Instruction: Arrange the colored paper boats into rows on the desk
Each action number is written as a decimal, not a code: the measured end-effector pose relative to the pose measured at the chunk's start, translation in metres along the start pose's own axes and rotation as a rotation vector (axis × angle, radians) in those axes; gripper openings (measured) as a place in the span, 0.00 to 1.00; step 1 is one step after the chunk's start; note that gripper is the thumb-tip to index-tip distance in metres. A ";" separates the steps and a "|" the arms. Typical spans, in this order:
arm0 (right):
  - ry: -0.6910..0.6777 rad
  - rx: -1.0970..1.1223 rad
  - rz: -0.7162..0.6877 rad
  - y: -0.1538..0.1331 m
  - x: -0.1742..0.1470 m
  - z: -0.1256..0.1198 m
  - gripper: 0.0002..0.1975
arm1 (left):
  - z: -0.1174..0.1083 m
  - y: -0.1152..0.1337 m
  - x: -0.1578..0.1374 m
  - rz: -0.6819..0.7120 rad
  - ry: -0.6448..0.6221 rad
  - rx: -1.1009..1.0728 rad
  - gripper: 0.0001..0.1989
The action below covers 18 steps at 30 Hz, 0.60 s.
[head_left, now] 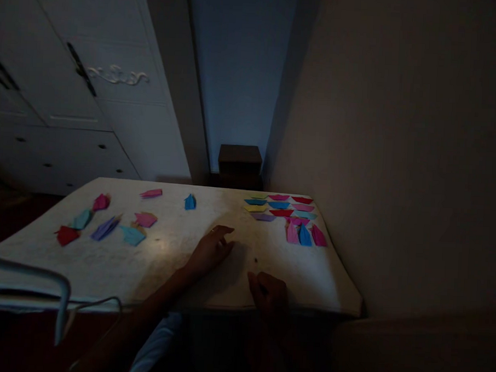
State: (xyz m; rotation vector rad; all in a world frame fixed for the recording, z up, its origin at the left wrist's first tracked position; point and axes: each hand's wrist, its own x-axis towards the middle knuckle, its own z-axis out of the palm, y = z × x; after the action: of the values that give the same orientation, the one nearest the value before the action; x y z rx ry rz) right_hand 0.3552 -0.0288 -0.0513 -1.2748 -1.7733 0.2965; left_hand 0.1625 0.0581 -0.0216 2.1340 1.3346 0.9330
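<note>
My left hand (pixel 213 249) is above the middle of the white table (pixel 153 275), its fingers apart and nothing in them. Near the front edge, my right hand (pixel 271 294) is curled closed, and I see nothing in it. A small dark speck (pixel 256 260) lies just beyond it. To the right, several folded paper boats (pixel 281 213) in mixed colours lie in rows. Close in front of them are pink folded paper pieces (pixel 292 233) and a blue folded paper piece (pixel 305 235). A single blue folded paper piece (pixel 190 201) lies farther back, left of centre.
On the table's left side lie scattered folded paper pieces, among them a red one (pixel 67 235), a purple one (pixel 105 228) and a light blue one (pixel 133 235). A curved grey tube (pixel 58 279) crosses the front left corner. A wall (pixel 397 159) borders the right; white cabinets (pixel 82 113) stand behind left.
</note>
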 end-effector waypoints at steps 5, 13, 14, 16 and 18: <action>-0.085 0.009 0.068 0.005 0.000 -0.001 0.25 | -0.055 -0.019 -0.052 -0.119 0.137 0.008 0.10; -0.349 -0.070 0.048 -0.015 0.052 0.009 0.24 | -0.107 -0.057 -0.086 -0.346 0.309 -0.206 0.10; -0.398 -0.084 0.036 -0.021 0.065 0.014 0.22 | -0.108 -0.058 -0.086 -0.361 0.332 -0.256 0.10; -0.469 -0.105 -0.007 -0.030 0.093 0.028 0.16 | -0.108 -0.058 -0.086 -0.385 0.371 -0.334 0.09; -0.475 -0.140 -0.066 -0.038 0.122 0.048 0.11 | -0.106 -0.056 -0.086 -0.398 0.406 -0.379 0.09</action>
State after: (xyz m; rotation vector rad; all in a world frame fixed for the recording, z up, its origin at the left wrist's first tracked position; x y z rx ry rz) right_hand 0.2873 0.0720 0.0101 -1.3147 -2.2660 0.4751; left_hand 0.0241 0.0072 -0.0152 1.3767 1.5439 1.3587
